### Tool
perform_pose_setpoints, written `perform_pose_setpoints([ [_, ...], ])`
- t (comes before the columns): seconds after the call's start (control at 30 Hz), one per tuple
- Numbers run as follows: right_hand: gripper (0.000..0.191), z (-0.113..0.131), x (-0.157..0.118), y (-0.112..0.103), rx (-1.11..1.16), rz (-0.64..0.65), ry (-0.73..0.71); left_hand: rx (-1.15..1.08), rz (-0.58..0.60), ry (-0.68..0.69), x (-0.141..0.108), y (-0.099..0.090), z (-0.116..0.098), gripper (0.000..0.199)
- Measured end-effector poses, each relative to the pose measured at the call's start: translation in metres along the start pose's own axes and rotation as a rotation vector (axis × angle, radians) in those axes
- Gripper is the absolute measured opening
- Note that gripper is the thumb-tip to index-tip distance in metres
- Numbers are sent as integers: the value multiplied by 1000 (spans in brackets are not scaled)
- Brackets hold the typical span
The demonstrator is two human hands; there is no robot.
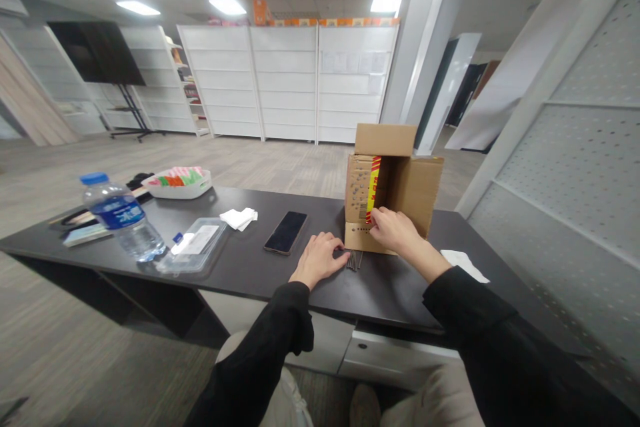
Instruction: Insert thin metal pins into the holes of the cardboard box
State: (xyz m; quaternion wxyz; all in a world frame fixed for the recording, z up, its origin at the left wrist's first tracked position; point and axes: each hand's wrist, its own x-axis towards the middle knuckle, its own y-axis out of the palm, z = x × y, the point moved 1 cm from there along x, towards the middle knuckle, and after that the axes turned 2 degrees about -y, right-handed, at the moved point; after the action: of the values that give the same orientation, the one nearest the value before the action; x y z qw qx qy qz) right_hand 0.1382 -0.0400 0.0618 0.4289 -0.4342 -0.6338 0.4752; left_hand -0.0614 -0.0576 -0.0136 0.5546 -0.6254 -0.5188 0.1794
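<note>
An open cardboard box [359,190] stands on the dark table with its opening facing me and its flaps spread. Its left side shows several small dark marks and a yellow and red strip. My right hand [393,230] is at the front of the opening, beside the strip, with its fingers pinched together; anything between them is too small to make out. My left hand [321,259] rests on the table left of the box, fingers apart, the fingertips beside several screws or nails [355,261]. A phone [286,233] lies left of that hand.
On the dark table [280,280] are a clear plastic case [197,247], white tissue [239,218], a water bottle [120,213] and a white basket [184,191] of colourful packets. White paper [465,265] lies at the right, near a perforated panel [590,147].
</note>
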Motion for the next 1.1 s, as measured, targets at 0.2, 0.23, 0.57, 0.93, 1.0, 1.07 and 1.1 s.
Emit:
perform_pose_setpoints([
  [0.2,19,-10,0,3,69,-36,31,-2,3,10,0,-1,0,22],
  [0.23,19,-10,0,4,73,-47,28,-2,3,10,0,-1,0,22],
  [0.57,19,-9,2,8,189,-105,-126,-8,-3,5,0,1,1,21],
  [0.93,16,-36,-2,3,494,-457,-73,-13,0,2,0,1,1,22],
  [1.0,17,-41,-7,6,565,-496,-48,-15,3,1,0,0,1,23],
  [1.07,19,-42,-14,12,620,-489,-13,-15,5,0,0,0,0,23],
  [1.1,20,-42,-19,15,646,-468,4,-15,7,-1,0,0,0,23],
])
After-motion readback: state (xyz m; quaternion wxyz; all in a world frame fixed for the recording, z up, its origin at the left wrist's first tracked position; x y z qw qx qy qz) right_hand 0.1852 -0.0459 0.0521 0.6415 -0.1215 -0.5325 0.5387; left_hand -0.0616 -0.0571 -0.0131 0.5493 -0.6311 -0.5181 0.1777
